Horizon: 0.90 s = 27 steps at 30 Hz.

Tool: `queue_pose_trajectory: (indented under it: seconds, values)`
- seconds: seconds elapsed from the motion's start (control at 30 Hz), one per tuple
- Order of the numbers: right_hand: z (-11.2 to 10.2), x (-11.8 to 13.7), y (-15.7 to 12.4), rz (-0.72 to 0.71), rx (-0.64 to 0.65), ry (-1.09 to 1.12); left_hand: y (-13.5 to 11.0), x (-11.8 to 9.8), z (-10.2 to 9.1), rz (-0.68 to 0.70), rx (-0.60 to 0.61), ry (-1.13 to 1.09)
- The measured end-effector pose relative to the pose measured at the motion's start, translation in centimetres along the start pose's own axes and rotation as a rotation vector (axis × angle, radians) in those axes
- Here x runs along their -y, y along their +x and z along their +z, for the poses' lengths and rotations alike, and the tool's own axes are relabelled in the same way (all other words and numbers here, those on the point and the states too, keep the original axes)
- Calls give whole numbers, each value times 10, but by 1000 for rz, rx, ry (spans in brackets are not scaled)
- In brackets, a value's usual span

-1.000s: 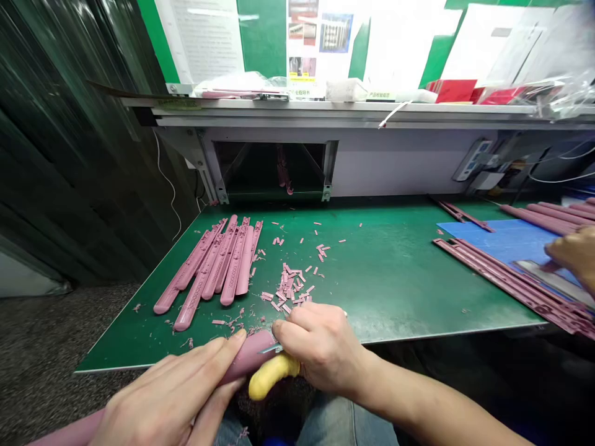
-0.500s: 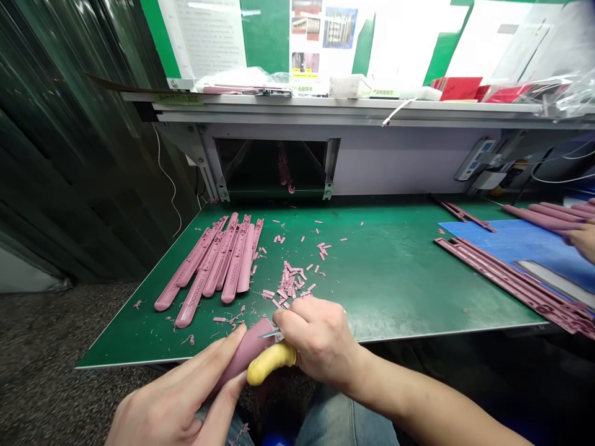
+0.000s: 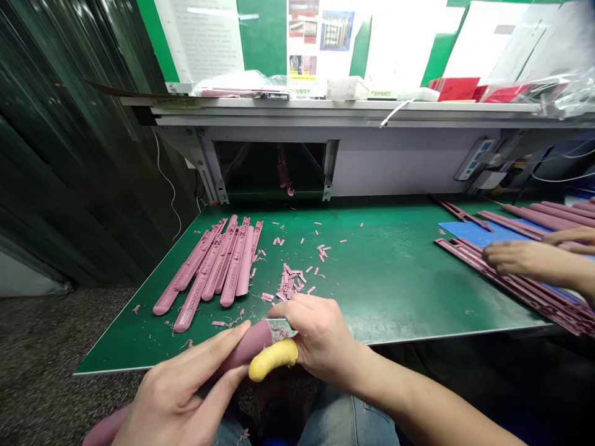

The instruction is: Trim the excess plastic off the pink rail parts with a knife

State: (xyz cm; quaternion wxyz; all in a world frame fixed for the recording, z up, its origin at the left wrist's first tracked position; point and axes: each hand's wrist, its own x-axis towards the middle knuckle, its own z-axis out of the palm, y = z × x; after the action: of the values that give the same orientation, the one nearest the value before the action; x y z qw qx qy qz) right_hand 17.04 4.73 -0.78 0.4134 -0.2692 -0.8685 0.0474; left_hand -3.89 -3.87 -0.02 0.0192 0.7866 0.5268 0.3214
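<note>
Your left hand [image 3: 181,393] is closed around a long, rounded, dusky-pink plastic-looking piece [image 3: 251,344], fingers along one side and thumb along the other. Its near end sticks out below your wrist at the lower left, and its far end points up towards the green table, in front of the table's near edge and above your lap. Your right hand [image 3: 320,334] grips a flat, shiny metal blade [image 3: 282,329], whose surface is speckled with pink shavings and meets the far end of the piece. A yellow, rubbery-looking finger cover [image 3: 273,360] on one finger of that hand lies just beside the piece, below the blade. Under your arms you have blue denim trousers [image 3: 328,418].

Just past your hands, small, flat pink chips [image 3: 289,280] lie heaped and scattered on the smooth green tabletop [image 3: 385,266]. To their left, a bundle of long pink pieces with rounded ends [image 3: 242,263] lies fanned out, some overlapping. Far to your right, a co-worker's hand [image 3: 520,257] is over long, slotted pink strips [image 3: 493,279]; you cannot tell whether it grips one. Beyond them are a flat blue sheet [image 3: 450,228] and a row of rounded pink lengths [image 3: 534,214]. A grey metal shelf [image 3: 288,114] runs above the table's back.
</note>
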Motion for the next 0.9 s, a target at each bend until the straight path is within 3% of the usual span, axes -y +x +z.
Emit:
queue_pose_trajectory:
  seconds: [0.13, 0.23, 0.3, 0.4, 0.47, 0.57, 0.63, 0.7, 0.83, 0.9]
  values:
    - [-4, -2, 1, -63, 80, -47, 0, 9, 0, 10, 25, -27]
    - [-6, -4, -2, -132, 21, 38, -5, 4, 4, -129, 48, -157]
    - [-5, -3, -7, 37, -96, 232, -5, 0, 8, -337, 54, -361]
    - [10, 7, -22, 463, -234, 547, 12, -3, 24, -717, -9, -823]
    - [27, 13, -34, 623, -112, 723, 38, -5, 42, -890, -161, -1124]
    - [42, 5, -46, 757, 174, 853, 79, -8, 72, -960, -335, -1377]
    - [31, -17, -48, 802, 197, 722, 92, -10, 87, -939, -326, -1418]
    - [1, -51, -49, 831, 150, 428, 88, -7, 94, -911, -276, -1396]
    - [-74, -128, -46, 994, 334, -358, 65, 19, 94, -828, -4, -1239]
    - [-94, -160, -24, 1019, 345, -474, 76, 36, 96, -805, 66, -1205]
